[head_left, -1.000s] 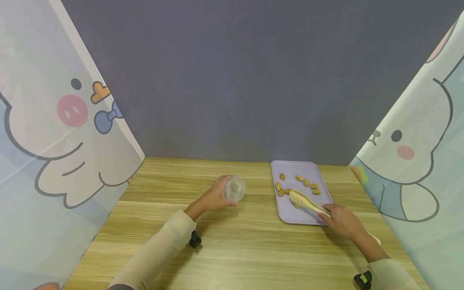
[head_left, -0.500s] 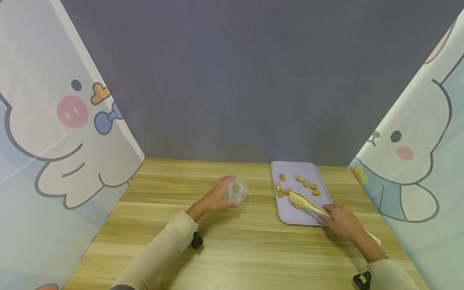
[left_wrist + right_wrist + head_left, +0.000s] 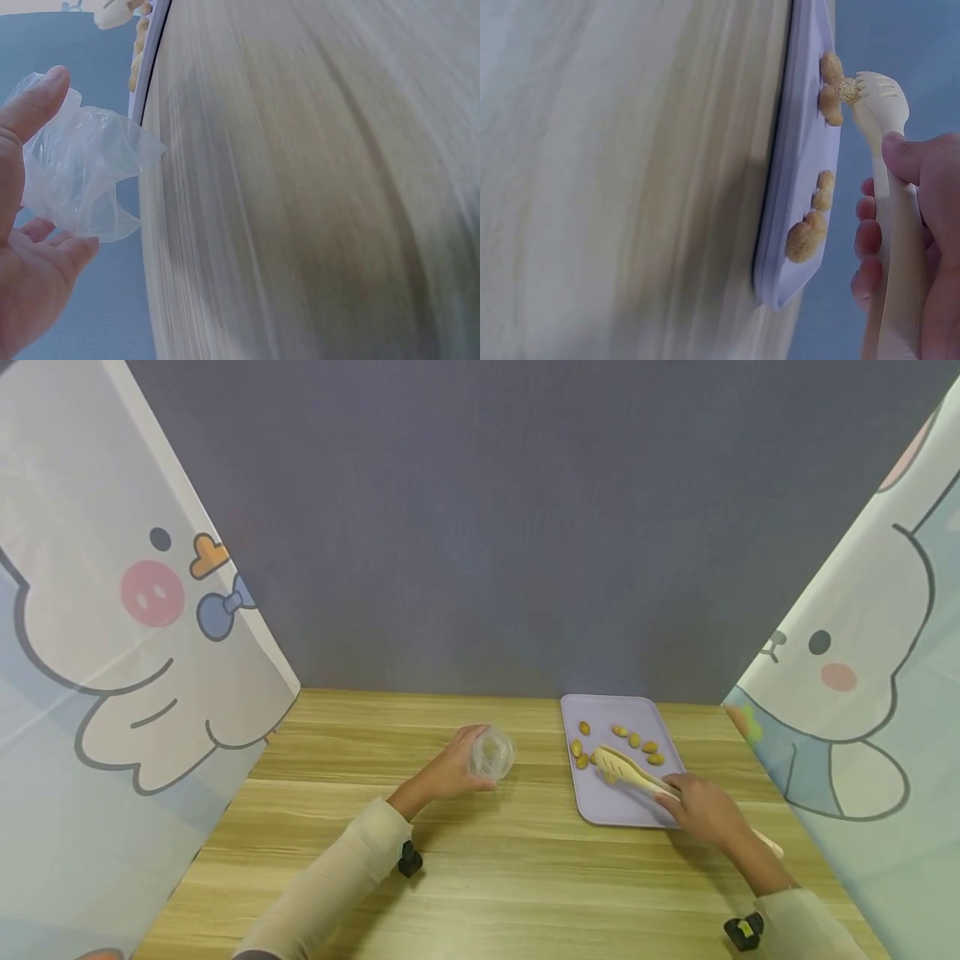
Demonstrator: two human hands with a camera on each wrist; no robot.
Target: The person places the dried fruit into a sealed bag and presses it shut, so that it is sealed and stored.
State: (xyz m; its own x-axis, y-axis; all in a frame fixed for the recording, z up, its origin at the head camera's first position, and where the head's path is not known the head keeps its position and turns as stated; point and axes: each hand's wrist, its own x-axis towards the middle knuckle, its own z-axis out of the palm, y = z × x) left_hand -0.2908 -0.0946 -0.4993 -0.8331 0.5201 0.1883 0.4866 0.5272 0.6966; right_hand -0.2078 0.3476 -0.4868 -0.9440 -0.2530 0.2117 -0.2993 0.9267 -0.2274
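My left hand (image 3: 456, 766) holds a clear, crinkled plastic bag (image 3: 492, 754) above the table left of the tray, its round mouth facing up. In the left wrist view thumb and fingers curve round the bag (image 3: 86, 165), whose lower corners point toward the tabletop. With my right hand (image 3: 708, 810) I grip cream slotted tongs (image 3: 637, 774) over the lilac tray (image 3: 622, 808). The right wrist view shows a peanut in its shell (image 3: 847, 90) between the tongs' tips, just above the tray. Several more peanuts (image 3: 634, 740) lie scattered on the tray.
The wooden table (image 3: 450, 877) runs back to a grey panel (image 3: 480, 543). Cartoon-printed sheets stand along both sides, the left sheet (image 3: 150, 693) and the right sheet (image 3: 847, 718).
The tongs have risen slightly and shifted a little left, with a peanut at their tips. My left hand and the bag have drifted slightly right.
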